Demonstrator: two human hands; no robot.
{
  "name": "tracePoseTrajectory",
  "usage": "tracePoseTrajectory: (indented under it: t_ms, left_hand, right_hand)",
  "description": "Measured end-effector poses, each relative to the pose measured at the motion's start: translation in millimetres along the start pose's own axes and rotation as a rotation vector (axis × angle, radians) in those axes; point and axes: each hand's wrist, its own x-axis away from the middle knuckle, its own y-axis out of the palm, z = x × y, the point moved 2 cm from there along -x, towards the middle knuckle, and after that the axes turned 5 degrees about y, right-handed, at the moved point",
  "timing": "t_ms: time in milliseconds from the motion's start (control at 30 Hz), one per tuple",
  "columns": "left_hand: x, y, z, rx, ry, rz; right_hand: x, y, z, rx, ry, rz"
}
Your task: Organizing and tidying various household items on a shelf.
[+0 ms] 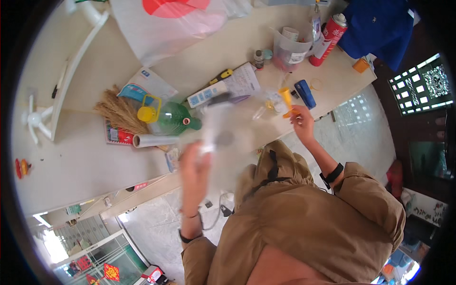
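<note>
My left hand (194, 176) holds a translucent white plastic container or bag (226, 131) by its edge, badly blurred, so its exact kind cannot be told. A yellow-orange plastic piece (285, 95), flared at its top, is between the fingers of my right hand (302, 121), over the table's front edge. Left of the blurred item lies a green plastic bottle (174, 117), beside a yellow cap with a handle (149, 113). Small clear and yellow bits (269, 105) lie by my right hand, and a blue case-like object (305, 93) is just behind it.
On the table (107, 167) are dried grass stalks (119, 110), a clear film roll (155, 140), a power strip (206, 95), a yellow-black tool handle (225, 75) and papers (245, 80). Farther back stand a plastic tub (290, 50) and a red spray can (328, 41); a blue cloth (376, 30) hangs at right.
</note>
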Motion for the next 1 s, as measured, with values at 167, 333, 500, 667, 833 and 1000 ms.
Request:
tracePoseTrajectory:
  t_ms: [167,333,500,667,833,1000]
  left_hand:
    - [26.9,137.7,-41.9,0.269,-0.129,-0.284]
    - [-6.5,203.9,-55.5,0.08,0.031,-0.075]
    - [-45.3,230.5,-58.1,-0.237,-0.17,-0.287]
    - [-60.4,242.3,-65.2,-0.394,-0.097,-0.246]
    - [-65.6,283.3,-75.0,-0.455,-0.052,-0.227]
    - [-82.6,153.6,0.8,-0.196,0.136,-0.035]
  right_hand:
    - [-4.6,-80.2,56.4,-0.043,0.23,0.527]
    - [-31.2,-134.4,101.0,0.133,0.471,0.49]
    - [-61.4,-120.1,95.0,0.225,0.462,0.397]
    - [-84.3,-114.1,133.4,0.04,0.38,0.343]
    - [-97.6,-168.3,193.4,0.345,0.342,0.449]
    - [-103.3,-141.2,174.1,0.517,0.364,0.366]
